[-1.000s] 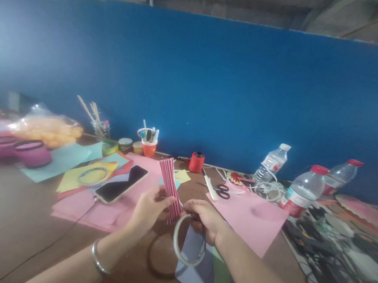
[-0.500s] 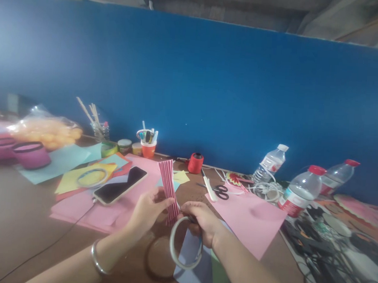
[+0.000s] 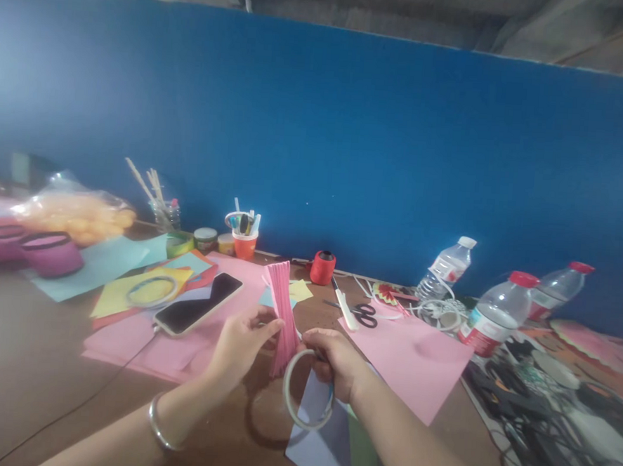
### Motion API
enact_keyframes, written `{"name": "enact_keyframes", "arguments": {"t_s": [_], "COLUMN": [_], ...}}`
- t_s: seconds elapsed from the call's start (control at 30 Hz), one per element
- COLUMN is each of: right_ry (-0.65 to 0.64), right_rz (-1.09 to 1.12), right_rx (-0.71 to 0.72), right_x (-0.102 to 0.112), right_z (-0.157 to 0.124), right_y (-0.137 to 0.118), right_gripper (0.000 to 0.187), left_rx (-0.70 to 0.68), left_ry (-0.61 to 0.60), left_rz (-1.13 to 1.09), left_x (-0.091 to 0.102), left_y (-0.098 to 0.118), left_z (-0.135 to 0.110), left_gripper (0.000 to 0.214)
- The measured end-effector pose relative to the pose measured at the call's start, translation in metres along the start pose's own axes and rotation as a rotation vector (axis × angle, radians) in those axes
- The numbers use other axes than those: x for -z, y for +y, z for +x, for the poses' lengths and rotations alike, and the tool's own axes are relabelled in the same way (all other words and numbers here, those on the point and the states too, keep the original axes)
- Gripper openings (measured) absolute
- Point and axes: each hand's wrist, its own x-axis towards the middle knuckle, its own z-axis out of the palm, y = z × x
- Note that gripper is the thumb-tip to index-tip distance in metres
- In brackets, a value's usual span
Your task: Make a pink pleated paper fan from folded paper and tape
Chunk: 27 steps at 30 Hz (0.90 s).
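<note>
My left hand (image 3: pixel 241 341) pinches the middle of a pleated pink paper strip (image 3: pixel 281 308) that stands upright above the brown table (image 3: pixel 28 370). My right hand (image 3: pixel 335 364) is closed at the strip's lower end and also grips a white tape ring (image 3: pixel 301 394), which hangs below its fingers. A silver bangle (image 3: pixel 157 427) sits on my left wrist. Under my right hand lie a pale blue sheet (image 3: pixel 319 444) and a green strip (image 3: pixel 362 447).
A phone (image 3: pixel 199 303) lies on pink paper (image 3: pixel 140 345) at the left, near another tape ring (image 3: pixel 152 290). Scissors (image 3: pixel 362 313), a red thread spool (image 3: pixel 323 267), an orange pen cup (image 3: pixel 245 239) and water bottles (image 3: pixel 497 311) stand behind. A large pink sheet (image 3: pixel 414 362) lies right.
The pleated strip has turned a little in my hands, so its ribs show less and it looks narrower. Both hands stay in about the same place.
</note>
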Motion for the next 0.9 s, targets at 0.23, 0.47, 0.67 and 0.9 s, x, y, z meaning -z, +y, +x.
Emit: {"name": "enact_keyframes", "arguments": {"t_s": [0.23,0.47,0.67,0.9], "right_ry": [-0.010,0.064,0.212,0.221], "right_rz": [0.006,0.024,-0.087,-0.291], "right_rx": [-0.022,0.045,0.345,0.375], "right_x": [-0.006,-0.012,-0.014,-0.019], "right_z": [-0.002,-0.003,-0.007,-0.011], "right_y": [0.002,0.003,0.006,0.008], "right_gripper": [0.012,0.013,0.019,0.006], "left_rx": [-0.033,-0.090,-0.052,0.039], "left_ry": [0.019,0.001,-0.052,-0.153], "left_rz": [0.083,0.042,0.193,-0.001], "left_x": [-0.001,-0.003,-0.005,-0.007], "left_y": [0.003,0.006,0.009,0.008], "left_z": [-0.001,-0.001,-0.001,-0.003], "left_gripper": [0.024,0.028,0.018,0.028]}}
